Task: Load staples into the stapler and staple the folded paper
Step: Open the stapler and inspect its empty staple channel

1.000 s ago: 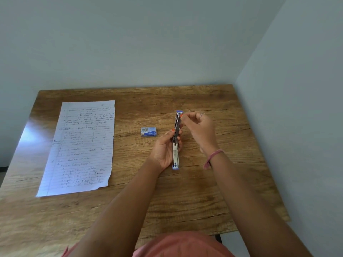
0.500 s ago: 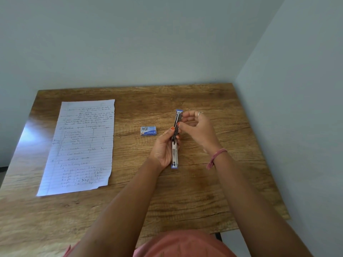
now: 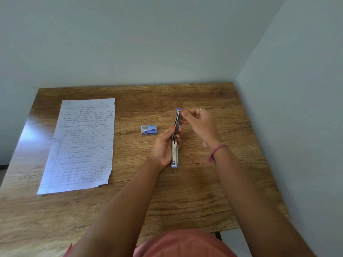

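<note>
Left hand [image 3: 165, 147] grips the opened stapler [image 3: 175, 140] mid-counter [image 3: 194, 191]. Right hand [image 3: 199, 123] pinches at its far end, staples too small to confirm. Staple box [image 3: 149, 129] just left; paper [image 3: 83, 143] lies flat, well left.

Paper [image 3: 81, 145] left — box [image 3: 149, 130] beside stapler [image 3: 176, 140]
</note>
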{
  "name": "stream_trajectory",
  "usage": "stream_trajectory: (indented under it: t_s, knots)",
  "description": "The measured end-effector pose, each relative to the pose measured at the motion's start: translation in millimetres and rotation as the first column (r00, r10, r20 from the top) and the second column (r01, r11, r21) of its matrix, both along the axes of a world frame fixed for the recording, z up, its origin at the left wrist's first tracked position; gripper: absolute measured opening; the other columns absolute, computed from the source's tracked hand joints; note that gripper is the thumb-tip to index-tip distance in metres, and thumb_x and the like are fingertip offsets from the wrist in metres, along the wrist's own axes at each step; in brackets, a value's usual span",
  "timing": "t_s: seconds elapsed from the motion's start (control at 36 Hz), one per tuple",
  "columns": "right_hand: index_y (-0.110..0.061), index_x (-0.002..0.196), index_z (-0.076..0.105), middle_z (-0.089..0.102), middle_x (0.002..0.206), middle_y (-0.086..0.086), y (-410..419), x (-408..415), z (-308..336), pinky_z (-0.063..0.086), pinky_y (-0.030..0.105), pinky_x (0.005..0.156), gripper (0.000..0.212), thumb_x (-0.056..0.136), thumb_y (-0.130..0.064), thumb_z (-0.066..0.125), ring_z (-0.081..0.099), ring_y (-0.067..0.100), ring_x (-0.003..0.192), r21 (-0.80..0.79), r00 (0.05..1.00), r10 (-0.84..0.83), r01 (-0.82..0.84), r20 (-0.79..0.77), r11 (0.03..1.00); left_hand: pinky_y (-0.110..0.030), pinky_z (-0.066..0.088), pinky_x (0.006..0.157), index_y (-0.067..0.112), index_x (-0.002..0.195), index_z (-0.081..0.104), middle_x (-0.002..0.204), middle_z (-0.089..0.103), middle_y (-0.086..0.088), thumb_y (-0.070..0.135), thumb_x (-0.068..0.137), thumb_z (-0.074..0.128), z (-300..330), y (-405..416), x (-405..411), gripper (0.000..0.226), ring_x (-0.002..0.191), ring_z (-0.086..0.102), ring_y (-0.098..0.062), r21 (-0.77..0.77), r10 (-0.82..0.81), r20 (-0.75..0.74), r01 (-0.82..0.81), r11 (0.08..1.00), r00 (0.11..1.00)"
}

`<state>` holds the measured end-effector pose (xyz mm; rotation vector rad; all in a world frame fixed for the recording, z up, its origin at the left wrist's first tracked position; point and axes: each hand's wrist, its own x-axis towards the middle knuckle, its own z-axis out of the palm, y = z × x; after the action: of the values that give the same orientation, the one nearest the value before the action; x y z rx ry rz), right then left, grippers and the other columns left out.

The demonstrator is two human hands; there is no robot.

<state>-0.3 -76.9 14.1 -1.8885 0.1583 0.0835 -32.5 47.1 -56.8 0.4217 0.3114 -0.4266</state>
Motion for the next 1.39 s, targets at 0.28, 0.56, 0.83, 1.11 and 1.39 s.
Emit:
stream_trajectory:
  t_s: [0.28,0.56,0.83,1.11,1.39]
  knots:
    - [-0.018,0.091,0.071,0.076,0.086,-0.007,-7,-9,-9,0.050,0.010,0.063,0.011,0.093,-0.024,0.062,0.071,0.003,0.080,0.179,0.997,0.004,0.009,-0.072,0.984,-0.019,0.054,0.058,0.002,0.104,0.062,0.083,0.067,-0.008,0.010,0.088,0.057,2,0,0,0.019,0.064,0.062,-0.009,-0.014,0.006,-0.025,-0.007,1.000,1.000]
    - [-0.024,0.083,0.070,0.075,0.078,-0.010,-2,-9,-13,0.057,0.022,0.075,0.007,0.089,-0.022,0.067,0.071,0.005,0.076,0.123,0.999,-0.025,0.022,0.024,0.992,-0.019,0.055,0.059,0.003,0.095,0.067,0.082,0.068,-0.009,0.010,0.084,0.060,1,-1,0,0.015,0.063,0.063,-0.009,-0.012,0.019,-0.015,-0.020,1.000,1.000]
    - [-0.024,0.096,0.068,0.072,0.090,-0.007,-7,-10,-14,0.055,0.022,0.080,0.015,0.088,-0.011,0.068,0.069,0.002,0.084,0.060,0.994,0.076,-0.080,0.074,0.995,-0.020,0.054,0.061,0.010,0.091,0.075,0.085,0.069,-0.003,0.014,0.086,0.059,1,-2,-1,0.018,0.065,0.062,-0.007,0.041,0.016,0.048,-0.018,0.999,0.999]
    - [-0.021,0.130,0.049,0.055,0.115,-0.001,-22,-12,-7,0.055,0.029,0.068,0.049,0.091,0.008,0.043,0.063,0.008,0.086,-0.292,0.851,0.280,-0.158,0.444,0.943,-0.018,0.048,0.057,0.013,0.107,0.060,0.088,0.068,0.001,0.019,0.087,0.057,5,-1,-2,0.022,0.064,0.059,-0.005,0.082,-0.002,0.058,-0.002,0.997,0.998]
    - [-0.029,0.134,0.044,0.051,0.123,-0.002,-24,-11,-7,0.055,0.029,0.074,0.058,0.089,0.008,0.040,0.062,0.009,0.094,-0.376,0.837,0.353,-0.195,0.418,0.906,-0.018,0.048,0.058,0.013,0.107,0.060,0.090,0.069,0.000,0.020,0.086,0.058,7,-1,-2,0.021,0.066,0.058,-0.006,0.092,-0.004,0.064,-0.002,0.996,0.998]
